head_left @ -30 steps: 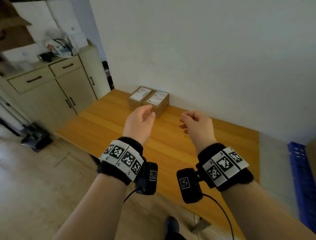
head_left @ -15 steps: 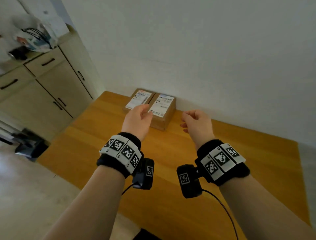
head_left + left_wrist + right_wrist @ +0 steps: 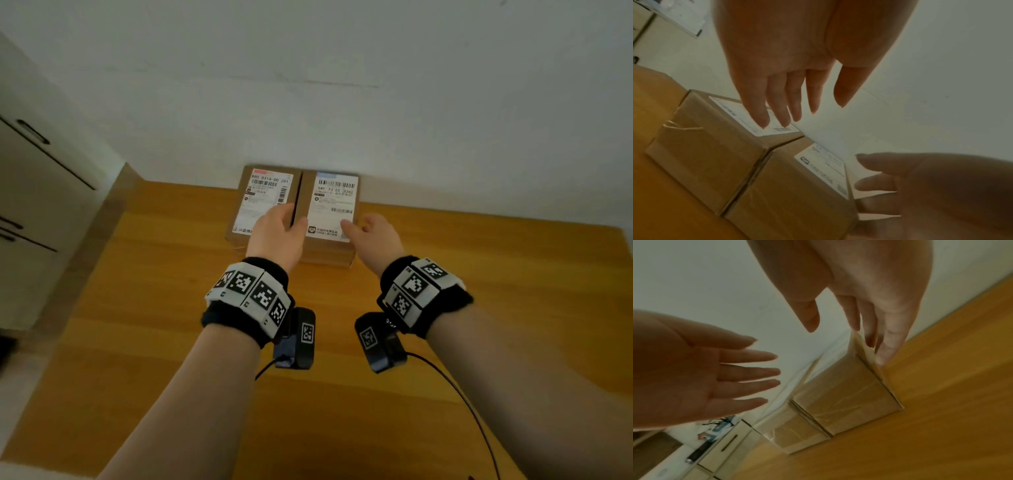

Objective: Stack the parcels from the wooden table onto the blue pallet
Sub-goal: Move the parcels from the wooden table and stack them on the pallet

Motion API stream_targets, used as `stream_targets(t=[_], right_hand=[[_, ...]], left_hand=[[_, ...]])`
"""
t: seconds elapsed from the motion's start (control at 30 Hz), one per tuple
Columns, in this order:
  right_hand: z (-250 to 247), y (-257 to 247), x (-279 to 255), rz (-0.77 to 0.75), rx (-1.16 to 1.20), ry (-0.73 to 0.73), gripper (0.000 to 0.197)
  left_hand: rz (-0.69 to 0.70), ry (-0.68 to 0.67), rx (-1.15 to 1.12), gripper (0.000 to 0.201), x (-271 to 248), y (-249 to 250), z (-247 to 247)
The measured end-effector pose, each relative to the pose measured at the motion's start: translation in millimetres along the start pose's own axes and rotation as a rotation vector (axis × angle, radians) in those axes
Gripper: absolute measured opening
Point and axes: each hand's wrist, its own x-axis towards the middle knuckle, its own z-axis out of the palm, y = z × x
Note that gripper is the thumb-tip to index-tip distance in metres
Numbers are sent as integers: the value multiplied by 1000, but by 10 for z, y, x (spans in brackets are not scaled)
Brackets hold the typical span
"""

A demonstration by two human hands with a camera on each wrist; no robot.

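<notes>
Two brown cardboard parcels with white labels stand side by side against the wall on the wooden table [image 3: 171, 308]. They are the left parcel [image 3: 260, 202] and the right parcel [image 3: 334, 205]. My left hand [image 3: 291, 219] hovers over the seam between them with its fingers straight and holds nothing. My right hand [image 3: 358, 228] is at the right parcel's near right corner, also empty. In the right wrist view its fingertips [image 3: 882, 358] lie along the right side of the right parcel [image 3: 849, 394]. In the left wrist view straight fingers [image 3: 777, 116] hang above the left parcel [image 3: 715, 138]. The blue pallet is out of view.
A white wall [image 3: 342, 102] rises directly behind the parcels. A pale cabinet [image 3: 34, 171] with dark handles stands left of the table. Black cables trail from the wrist cameras over the bare wood near me.
I have come closer to the table. Both hands have reached forward from mid-air to the parcels, and their fingers have straightened.
</notes>
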Motion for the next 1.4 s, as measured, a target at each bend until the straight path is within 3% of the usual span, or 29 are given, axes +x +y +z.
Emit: stream_targets(t=[0.13, 0.27, 0.43, 0.63, 0.77, 0.9, 1.0, 1.2, 1.4], right_hand=[[213, 24, 187, 88, 25, 4, 48], [277, 88, 251, 142, 9, -13, 53], [202, 198, 215, 199, 79, -14, 57], [-19, 424, 85, 211, 143, 11, 42], [-237, 621, -85, 192, 150, -15, 45], [-621, 782, -292, 118, 229, 1, 47], [-1032, 923, -492, 13, 282, 10, 46], [-2022, 1417, -1079, -178, 317, -5, 50], [-2972, 1714, -1847, -323, 452, 51, 35]], left_hand=[[6, -38, 3, 43, 135, -120, -92], [1, -88, 5, 44, 204, -171, -82], [33, -132, -23, 46, 195, -129, 58], [-23, -202, 23, 52, 70, -68, 371], [-29, -249, 40, 34, -160, -54, 651], [78, -162, 25, 32, -481, 206, 843], [147, -68, 10, 42, -839, 536, 998], [289, 171, -61, 38, -1780, 1068, 1678], [368, 260, -84, 42, -2673, 1692, 2127]])
